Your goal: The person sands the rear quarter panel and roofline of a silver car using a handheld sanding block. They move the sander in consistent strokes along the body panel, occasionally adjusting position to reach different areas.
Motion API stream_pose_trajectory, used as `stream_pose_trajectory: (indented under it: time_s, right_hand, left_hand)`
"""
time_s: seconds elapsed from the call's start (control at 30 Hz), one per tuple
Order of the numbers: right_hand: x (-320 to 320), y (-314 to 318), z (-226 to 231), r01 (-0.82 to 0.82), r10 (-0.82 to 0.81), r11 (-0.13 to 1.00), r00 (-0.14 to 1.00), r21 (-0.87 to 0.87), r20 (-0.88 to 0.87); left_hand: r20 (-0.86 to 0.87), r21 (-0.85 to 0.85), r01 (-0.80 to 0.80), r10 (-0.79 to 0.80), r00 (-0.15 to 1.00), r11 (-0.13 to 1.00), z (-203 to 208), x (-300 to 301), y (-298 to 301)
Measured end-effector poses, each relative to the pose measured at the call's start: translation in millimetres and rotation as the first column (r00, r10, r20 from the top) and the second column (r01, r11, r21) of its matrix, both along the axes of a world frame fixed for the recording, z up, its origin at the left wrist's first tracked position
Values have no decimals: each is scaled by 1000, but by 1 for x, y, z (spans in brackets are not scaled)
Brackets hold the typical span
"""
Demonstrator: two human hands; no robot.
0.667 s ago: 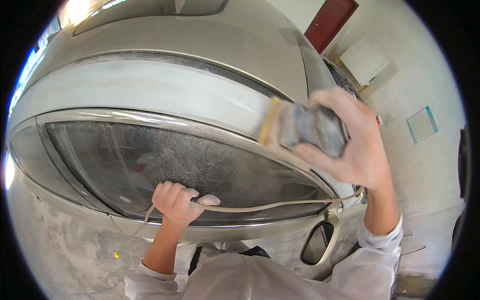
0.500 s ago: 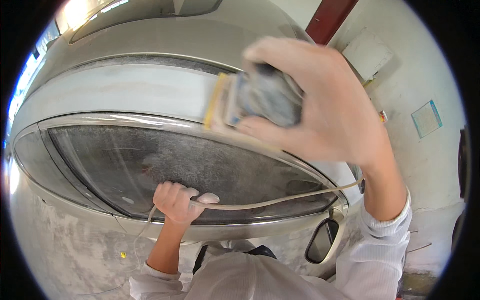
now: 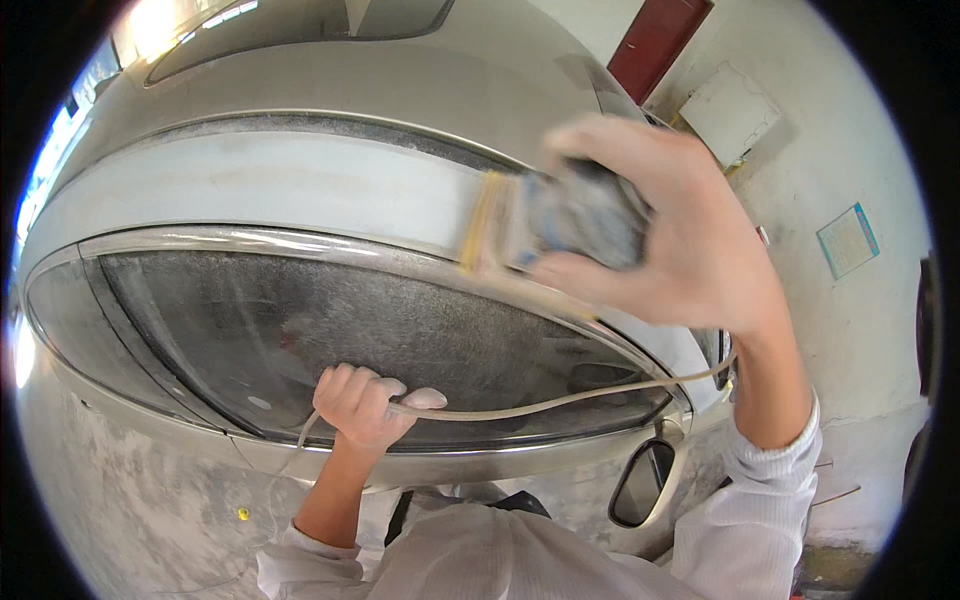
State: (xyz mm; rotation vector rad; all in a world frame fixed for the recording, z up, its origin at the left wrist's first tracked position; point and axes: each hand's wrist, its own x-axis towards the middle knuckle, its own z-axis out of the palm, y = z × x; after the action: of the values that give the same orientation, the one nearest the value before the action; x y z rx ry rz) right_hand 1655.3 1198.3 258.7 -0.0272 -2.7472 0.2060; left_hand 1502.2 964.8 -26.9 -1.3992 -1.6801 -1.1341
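My right hand (image 3: 670, 230) is wrapped round a dusty, dark power sander (image 3: 595, 218), blurred by motion. The sander's yellow-edged pad (image 3: 485, 222) lies against the whitish roof rail (image 3: 300, 185) of a beige car (image 3: 420, 75). Lower down, my left hand (image 3: 362, 405) closes round a pale cord (image 3: 540, 405) in front of the dusty side window (image 3: 400, 310). From that fist the cord runs right toward my right wrist, and its other end hangs down to the left. Fine white dust coats my fingers.
A side mirror (image 3: 642, 482) juts out by my right forearm. Behind the car stand a pale wall (image 3: 800, 190) with a posted sheet (image 3: 848, 240) and a dark red door (image 3: 660, 45). A small yellow object (image 3: 243, 514) lies on the grey floor (image 3: 150, 480).
The sander and my right hand have slid to the right along the roof rail. My left hand keeps hold of the cord, nearly in the same place.
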Motion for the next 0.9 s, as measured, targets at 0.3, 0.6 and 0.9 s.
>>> stream_pose_trajectory:
  time_s: [0.3, 0.6, 0.9]
  right_hand:
    - [11, 3, 1, 75, -74, 996, 997, -47, 12]
    - [-5, 5, 0, 59, -59, 997, 998, -50, 0]
    - [29, 7, -7, 61, -63, 997, 997, -41, -38]
  left_hand:
    - [6, 21, 29, -29, 1000, 999, 1, -2, -3]
    - [-24, 4, 30, -30, 999, 1000, 3, -2, -2]
    - [7, -2, 47, -47, 999, 999, 2, -1, -4]
